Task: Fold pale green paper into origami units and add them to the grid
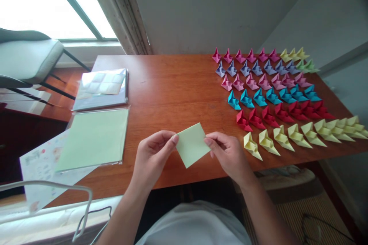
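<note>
A small pale green piece of paper (192, 146) is held up over the front edge of the wooden table, tilted, one corner pointing down. My left hand (155, 152) pinches its left corner between thumb and fingers. At its right corner, my right hand (227, 155) grips it the same way. Whether the paper is folded or a single layer, I cannot tell. Just right of my right hand begins a row of pale yellow folded paper boats (283, 139).
Rows of folded paper boats in red (267, 116), blue (260, 97), pink (252, 82) and purple (245, 69) fill the table's right side. On the left lie a pack of pale green paper (94, 138), another pack (100, 99) and a printed sheet (43, 168). A chair (31, 59) stands beyond.
</note>
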The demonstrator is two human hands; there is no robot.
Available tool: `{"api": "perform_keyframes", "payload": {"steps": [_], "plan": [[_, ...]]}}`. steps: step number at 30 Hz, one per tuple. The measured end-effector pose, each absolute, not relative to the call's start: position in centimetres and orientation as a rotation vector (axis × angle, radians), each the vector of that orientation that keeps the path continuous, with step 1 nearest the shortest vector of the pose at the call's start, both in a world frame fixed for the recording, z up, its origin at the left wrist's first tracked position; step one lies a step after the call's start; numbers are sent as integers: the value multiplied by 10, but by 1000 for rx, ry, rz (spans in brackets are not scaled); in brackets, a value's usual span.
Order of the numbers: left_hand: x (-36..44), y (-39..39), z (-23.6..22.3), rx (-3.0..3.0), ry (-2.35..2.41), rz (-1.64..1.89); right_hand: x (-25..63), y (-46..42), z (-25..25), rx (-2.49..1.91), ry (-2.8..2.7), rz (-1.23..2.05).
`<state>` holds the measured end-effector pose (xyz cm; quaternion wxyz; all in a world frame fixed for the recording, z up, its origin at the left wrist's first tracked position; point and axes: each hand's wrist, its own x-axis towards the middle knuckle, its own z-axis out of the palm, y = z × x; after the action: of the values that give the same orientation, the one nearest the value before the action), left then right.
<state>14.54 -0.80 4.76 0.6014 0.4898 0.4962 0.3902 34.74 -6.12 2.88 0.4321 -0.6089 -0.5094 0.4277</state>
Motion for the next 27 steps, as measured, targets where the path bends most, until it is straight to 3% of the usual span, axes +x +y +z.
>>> {"api": "perform_keyframes", "payload": {"steps": [11,27], "plan": [[140,1,42,1209,1167,820,349,-51,32,-1672,-1350,1061],[141,17,45,981,883,551,359,-46,30,-1438,-1359,1373]]}}
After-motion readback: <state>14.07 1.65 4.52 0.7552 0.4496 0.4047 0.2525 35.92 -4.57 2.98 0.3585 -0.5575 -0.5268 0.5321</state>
